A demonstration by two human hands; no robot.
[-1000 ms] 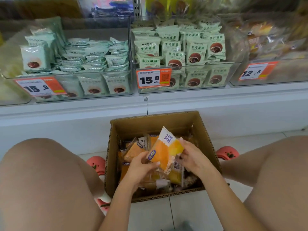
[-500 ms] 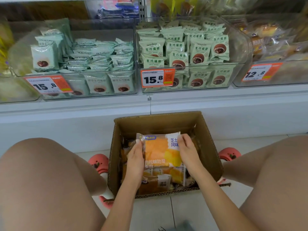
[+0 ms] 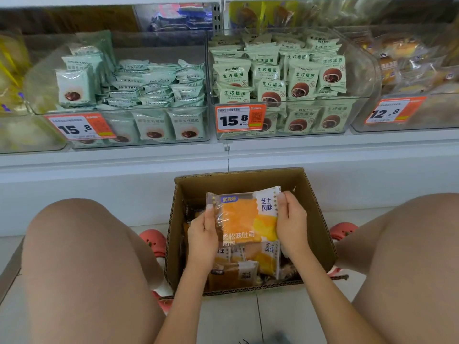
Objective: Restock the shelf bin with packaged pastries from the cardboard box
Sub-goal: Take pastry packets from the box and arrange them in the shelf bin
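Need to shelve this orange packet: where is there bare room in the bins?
The left clear bin shows a gap behind its lying green packets. The middle bin is packed with upright packets; the cardboard box is crowded too.

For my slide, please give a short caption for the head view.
Both hands, left hand and right hand, hold an orange pastry pack over the cardboard box below the shelf bins.
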